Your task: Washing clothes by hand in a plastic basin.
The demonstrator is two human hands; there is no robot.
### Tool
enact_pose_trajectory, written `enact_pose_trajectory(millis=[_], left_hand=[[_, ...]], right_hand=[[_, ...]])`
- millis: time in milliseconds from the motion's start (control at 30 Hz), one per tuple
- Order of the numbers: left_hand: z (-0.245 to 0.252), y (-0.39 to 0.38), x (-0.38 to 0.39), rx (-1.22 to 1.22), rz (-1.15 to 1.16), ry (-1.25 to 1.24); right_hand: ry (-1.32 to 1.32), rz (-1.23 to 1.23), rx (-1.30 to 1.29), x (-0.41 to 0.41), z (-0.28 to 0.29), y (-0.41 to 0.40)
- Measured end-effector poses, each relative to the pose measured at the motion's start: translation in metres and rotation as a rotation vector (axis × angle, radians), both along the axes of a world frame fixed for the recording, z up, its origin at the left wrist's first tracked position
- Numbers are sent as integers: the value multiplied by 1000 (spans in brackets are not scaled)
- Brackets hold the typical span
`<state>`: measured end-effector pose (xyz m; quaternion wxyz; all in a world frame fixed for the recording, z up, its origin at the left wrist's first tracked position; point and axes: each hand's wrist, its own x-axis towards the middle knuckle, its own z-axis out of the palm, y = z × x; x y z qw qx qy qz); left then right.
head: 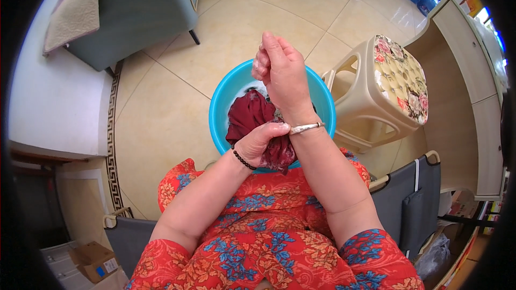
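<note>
A turquoise plastic basin (217, 88) stands on the floor in front of me, with foamy water and wet maroon cloth (250, 112) in it. My left hand (258, 141), black beads at its wrist, grips a bunched, soapy part of the cloth at the near rim. Its thumb tip touches the silver bangle (305, 128) on my right wrist; its other fingers are mostly hidden. Above the basin my right hand (284, 72) is raised, wet, its fingers curled in and its thumb lying over them. Nothing shows in it. Darker fabric lies partly hidden behind the maroon cloth.
A beige plastic stool (363, 100) with a floral top stands close to the basin's right. Further right is a curved light cabinet (451, 88). A grey-green sofa (137, 16) is at upper left, a cardboard box (94, 262) at lower left. Grey folding-chair fabric (423, 205) flanks me.
</note>
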<state>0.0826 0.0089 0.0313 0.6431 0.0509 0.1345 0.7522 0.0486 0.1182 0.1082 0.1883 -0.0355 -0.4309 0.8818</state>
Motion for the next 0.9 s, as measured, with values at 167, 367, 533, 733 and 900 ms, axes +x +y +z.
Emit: enact_pose_trajectory(millis=[167, 367, 533, 733, 900], left_hand=[[14, 4, 4, 59, -66, -85], [15, 5, 9, 177, -143, 49], [-7, -3, 4, -157, -266, 335], [-1, 7, 19, -184, -118, 517], [3, 9, 16, -80, -23, 641]], right_hand=[[31, -31, 13, -1, 0, -6], [116, -47, 159, -1, 5, -11], [66, -43, 77, -1, 9, -5], [-39, 130, -481, -5, -13, 26], [-86, 211, -541, -2, -21, 18]])
